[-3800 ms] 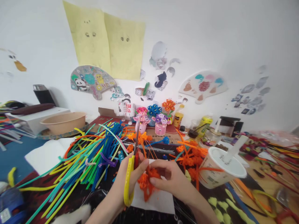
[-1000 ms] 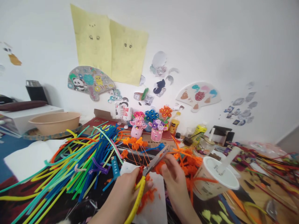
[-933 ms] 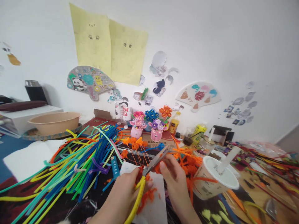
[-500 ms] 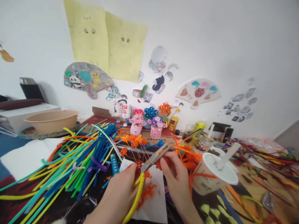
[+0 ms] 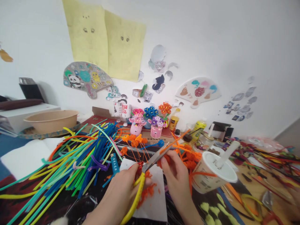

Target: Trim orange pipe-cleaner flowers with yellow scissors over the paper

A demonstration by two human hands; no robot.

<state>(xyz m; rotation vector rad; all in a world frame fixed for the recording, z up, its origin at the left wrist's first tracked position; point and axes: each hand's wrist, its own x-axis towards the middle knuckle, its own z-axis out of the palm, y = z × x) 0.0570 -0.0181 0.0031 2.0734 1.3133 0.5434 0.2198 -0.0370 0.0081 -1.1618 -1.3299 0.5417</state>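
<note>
At lower centre of the frame, grasping long scissors with a yellow handle and steel blades (image 5: 141, 181) in the left hand (image 5: 124, 187), blades slanting towards the upper right. Just right of centre, pinching an orange fuzzy chenille piece (image 5: 161, 162) between thumb and fingers of the right hand (image 5: 177, 175), right beside the blades; too covered by fingers to tell its full shape. Along the metal, an orange strand, exact contact unclear.

Beneath both hands, at bottom centre, a flat white paper sheet (image 5: 157, 204), sprinkled with loose orange fluff (image 5: 148, 192). Just above, at centre, small orange chenille blossoms on thin stems (image 5: 135, 141). Beyond the right hand, a heap of orange chenille flowers and strips (image 5: 191, 157), and next to it an upright off-white paper cup with a thick pale straw (image 5: 205, 179).

At lower right, on the desk (image 5: 288, 212), pale green fuzzy pieces (image 5: 214, 210) and a second pair of scissors with yellow and red handles (image 5: 267, 199). Across the left half, a wide spread of blue, green, yellow and orange chenille stems (image 5: 100, 150), with a twisted purple piece (image 5: 98, 164) on top. At far left, a shallow beige bowl (image 5: 51, 120).

Farther back at mid-frame, a pink pot with pink flowers (image 5: 136, 128) and a pink pot with purple flowers (image 5: 156, 131), side by side. At upper left, two pale yellow paper sheets with drawn eyes (image 5: 85, 43).
</note>
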